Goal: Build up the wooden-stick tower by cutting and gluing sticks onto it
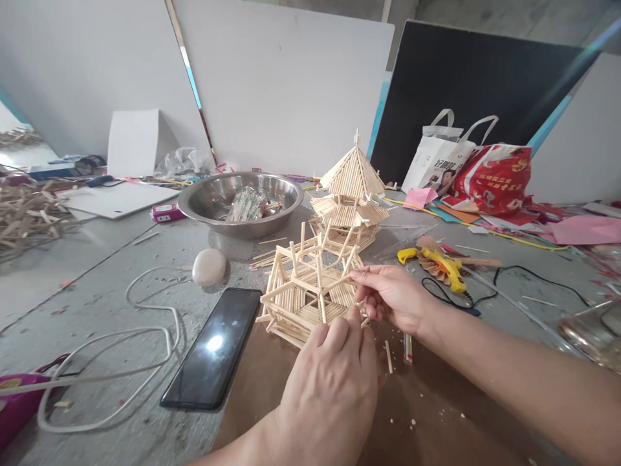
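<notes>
A frame model of thin wooden sticks [292, 310], many-sided with upright posts, sits partly on a brown board [262, 401]. My right hand [392, 294] is at its right side, thumb and index finger pinching a pale stick at the upper rim. In front of the near right corner is my left hand [334, 382], fingers curled together against the model. Its fingertips and whatever lies between them are hidden. Behind the frame rises a tiered stick pavilion [356, 175] with a pointed roof.
A black phone [213, 349], a white cable [169, 323] and a pale round stone [209, 267] lie left. Behind them is a steel basin [194, 210] with bundled sticks inside. On the right are a yellow glue gun [449, 268], a glass vessel [592, 330] and a red bag [495, 178].
</notes>
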Demonstrator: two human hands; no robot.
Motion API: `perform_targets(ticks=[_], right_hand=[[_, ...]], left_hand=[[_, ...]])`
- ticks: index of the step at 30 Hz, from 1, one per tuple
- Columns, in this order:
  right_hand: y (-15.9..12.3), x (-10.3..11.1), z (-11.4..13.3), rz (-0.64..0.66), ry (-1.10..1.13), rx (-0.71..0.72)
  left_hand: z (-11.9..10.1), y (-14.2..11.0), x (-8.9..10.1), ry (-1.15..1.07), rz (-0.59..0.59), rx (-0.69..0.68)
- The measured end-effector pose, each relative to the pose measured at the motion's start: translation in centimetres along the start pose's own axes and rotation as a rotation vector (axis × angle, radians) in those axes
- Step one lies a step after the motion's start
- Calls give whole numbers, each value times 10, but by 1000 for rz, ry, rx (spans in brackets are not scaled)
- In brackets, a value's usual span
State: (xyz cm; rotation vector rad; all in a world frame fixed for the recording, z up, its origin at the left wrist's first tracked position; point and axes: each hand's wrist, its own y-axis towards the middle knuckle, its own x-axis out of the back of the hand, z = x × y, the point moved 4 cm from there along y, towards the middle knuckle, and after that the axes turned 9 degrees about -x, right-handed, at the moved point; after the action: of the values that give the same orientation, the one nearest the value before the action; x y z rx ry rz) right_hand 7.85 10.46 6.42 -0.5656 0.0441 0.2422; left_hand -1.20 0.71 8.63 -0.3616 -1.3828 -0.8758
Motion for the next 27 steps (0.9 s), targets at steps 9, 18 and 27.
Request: perform_targets(ticks=[9, 18, 27], right_hand=[[1, -1, 0, -13, -71, 11], [4, 0, 2, -18, -125, 33], [6, -1, 3, -48, -150, 15]], left_hand=[[6, 1, 0, -8, 38, 62], [9, 1, -2, 37, 1, 82], [11, 1, -2, 51, -3, 97]])
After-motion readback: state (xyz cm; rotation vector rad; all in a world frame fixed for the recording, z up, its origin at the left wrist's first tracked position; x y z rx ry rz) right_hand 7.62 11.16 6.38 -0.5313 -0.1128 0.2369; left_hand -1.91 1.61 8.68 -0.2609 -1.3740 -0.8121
